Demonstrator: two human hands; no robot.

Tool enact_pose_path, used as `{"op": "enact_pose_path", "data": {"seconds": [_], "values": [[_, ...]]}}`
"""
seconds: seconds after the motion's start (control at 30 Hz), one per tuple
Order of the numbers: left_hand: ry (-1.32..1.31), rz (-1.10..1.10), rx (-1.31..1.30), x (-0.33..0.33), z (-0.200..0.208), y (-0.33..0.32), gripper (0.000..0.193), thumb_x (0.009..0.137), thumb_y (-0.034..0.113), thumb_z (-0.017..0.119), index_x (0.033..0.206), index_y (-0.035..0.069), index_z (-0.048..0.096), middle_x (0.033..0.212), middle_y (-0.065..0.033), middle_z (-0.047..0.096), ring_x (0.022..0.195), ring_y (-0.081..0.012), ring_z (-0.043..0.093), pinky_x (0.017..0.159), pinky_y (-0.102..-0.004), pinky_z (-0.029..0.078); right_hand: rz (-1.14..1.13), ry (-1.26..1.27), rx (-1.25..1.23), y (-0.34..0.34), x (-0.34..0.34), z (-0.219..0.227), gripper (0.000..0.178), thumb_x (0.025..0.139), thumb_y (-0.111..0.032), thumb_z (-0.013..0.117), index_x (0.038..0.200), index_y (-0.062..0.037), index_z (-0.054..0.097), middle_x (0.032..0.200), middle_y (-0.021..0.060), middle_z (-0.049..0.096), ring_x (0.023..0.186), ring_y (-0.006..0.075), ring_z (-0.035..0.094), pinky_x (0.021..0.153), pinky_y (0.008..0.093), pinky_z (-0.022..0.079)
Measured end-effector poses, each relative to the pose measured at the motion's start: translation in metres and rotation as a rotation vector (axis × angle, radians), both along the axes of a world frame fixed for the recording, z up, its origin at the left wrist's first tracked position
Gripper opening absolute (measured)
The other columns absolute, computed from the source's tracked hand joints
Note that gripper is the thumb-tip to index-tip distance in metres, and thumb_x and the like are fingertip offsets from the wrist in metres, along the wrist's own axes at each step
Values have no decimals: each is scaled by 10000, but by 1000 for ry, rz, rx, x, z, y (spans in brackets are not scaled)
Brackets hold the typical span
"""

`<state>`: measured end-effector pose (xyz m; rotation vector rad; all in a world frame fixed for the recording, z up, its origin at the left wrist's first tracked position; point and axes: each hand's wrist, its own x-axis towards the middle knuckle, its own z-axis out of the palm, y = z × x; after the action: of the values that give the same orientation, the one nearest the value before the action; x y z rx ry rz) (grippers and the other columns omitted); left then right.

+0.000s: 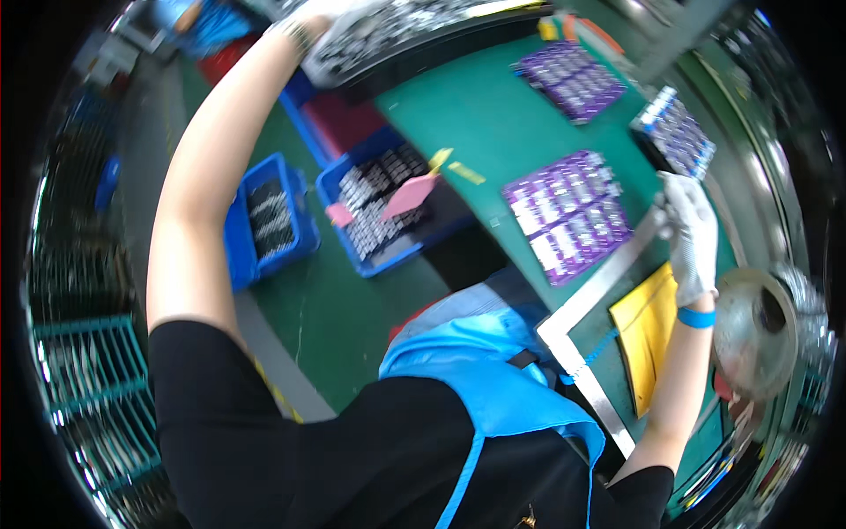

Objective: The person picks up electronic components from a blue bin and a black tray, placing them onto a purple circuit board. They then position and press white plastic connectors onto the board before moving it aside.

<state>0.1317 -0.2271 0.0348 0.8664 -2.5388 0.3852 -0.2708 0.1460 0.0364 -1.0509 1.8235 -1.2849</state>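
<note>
1. Our right hand (689, 225), in a pale glove, is at the right side of the table (480, 159). The blue-edged rack (674, 134) of parts lies just beyond its fingers, its long axis slanting from upper left to lower right.
2. That right grip looks narrow, with its fingers bent; blur keeps us from telling whether they touch the rack or hold anything.
3. The nearer purple panel (568, 216) lies flat to the left of our right hand, near but apart from it. The farther purple panel (571, 81) lies beyond, left of the rack.
4. Our left hand (328, 12) reaches the upper rim of view, beside the tray of small metal parts (401, 37). It is partly cut off, so we cannot tell its grip. The right hand is clearly nearer the rack and both panels.
5. A metal strip (582, 304) and a yellow folder (648, 331) bound the near side; bare green surface stretches left of the panels.
</note>
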Motion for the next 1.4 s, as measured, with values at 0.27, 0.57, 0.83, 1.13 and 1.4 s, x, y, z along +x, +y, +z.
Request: {"op": "enact_pose_path", "data": {"seconds": [0.27,0.57,0.83,1.13,1.4], "values": [[625,209,826,-55,61,91,273,992,327,564,1004,57,602,734,5,568,573,-42,495,435,-209,358,37,-98,32,3,12,10,390,930,-371,652,1142,-46,614,869,40,629,655,80,598,582,205,456],[620,-276,1503,-145,41,192,326,1004,336,565,1118,33,611,871,-8,599,507,-34,458,411,-183,353,213,-40,-50,-11,51,32,397,1004,-288,535,1307,-31,558,956,88,656,699,80,593,642,228,491],[660,-464,1892,-176,2,235,300,984,329,603,1081,46,607,829,-30,623,563,-42,536,455,-184,440,285,314,-352,-16,58,7,336,951,-212,641,1229,-25,611,1007,85,690,869,129,639,779,251,505],[902,-257,1629,-160,0,236,344,975,279,612,1187,8,592,870,-34,573,572,-54,496,427,-183,339,138,153,71,2,10,12,290,958,-255,610,1132,-34,678,944,26,687,686,67,588,611,204,462],[1105,-161,1717,-125,-28,263,473,1028,371,472,1214,-52,574,896,-77,592,577,-61,495,424,-179,308,119,134,367,-5,-3,-11,301,927,-283,664,1038,-6,708,756,12,666,606,52,558,561,203,445]]}}
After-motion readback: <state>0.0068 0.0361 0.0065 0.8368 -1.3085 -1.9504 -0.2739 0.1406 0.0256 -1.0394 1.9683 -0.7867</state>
